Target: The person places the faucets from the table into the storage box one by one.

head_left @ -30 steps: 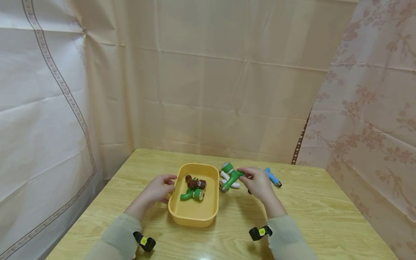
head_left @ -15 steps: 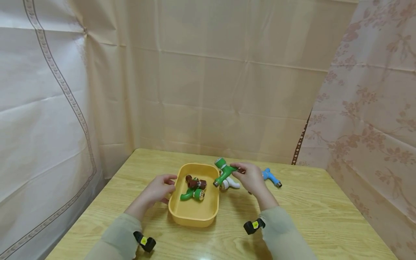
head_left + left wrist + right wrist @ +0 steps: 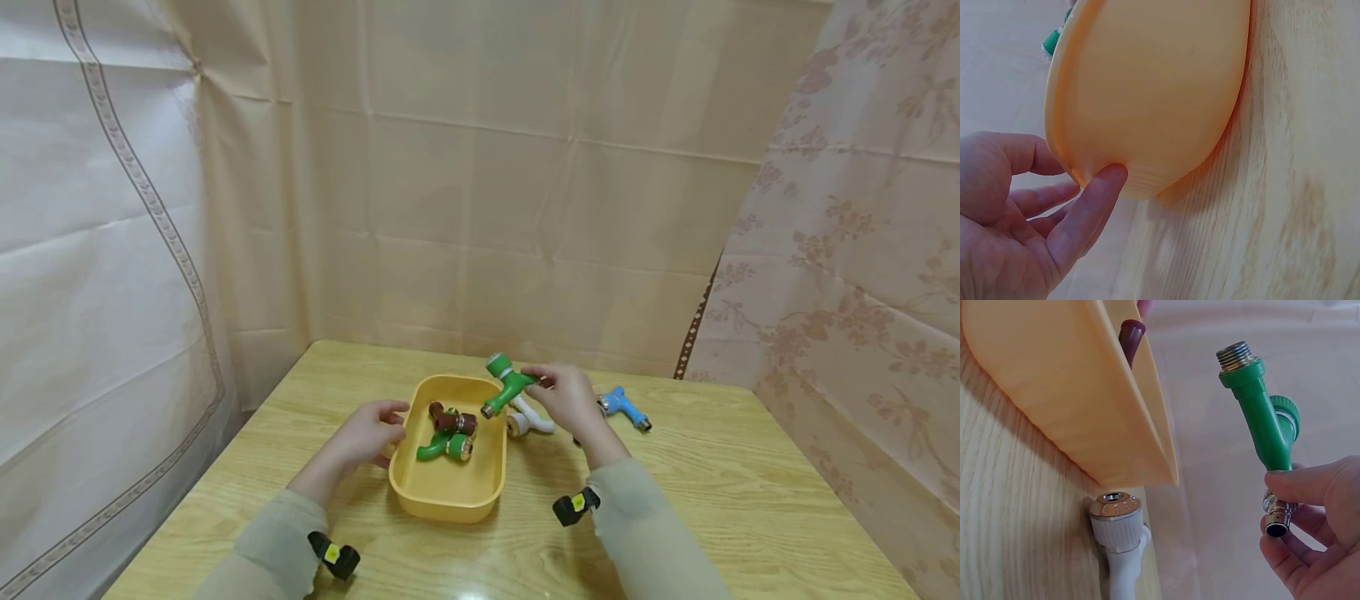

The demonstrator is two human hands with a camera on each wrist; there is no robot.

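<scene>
A yellow tray (image 3: 450, 500) stands on the table with a dark red tap (image 3: 454, 423) and a green tap (image 3: 433, 450) inside. My left hand (image 3: 367, 435) is at the tray's left side; in the left wrist view its fingers (image 3: 1094, 203) touch the wall near the rim. Raised at the tray's right rim, a second green tap (image 3: 513, 387) is pinched by my right hand (image 3: 567, 402). The right wrist view shows this green tap (image 3: 1266, 425) with its threaded end up and my right hand (image 3: 1322, 519) at its metal end.
A white tap (image 3: 534, 418) lies on the table (image 3: 750, 500) just right of the tray, under the raised green tap. Farther right lies a blue tap (image 3: 626, 408), partly behind my right wrist. Curtains (image 3: 525, 208) hang behind and at both sides.
My right hand has moved left and a little up with the green tap, from over the white tap to the tray's right rim. My left hand has stayed at the tray.
</scene>
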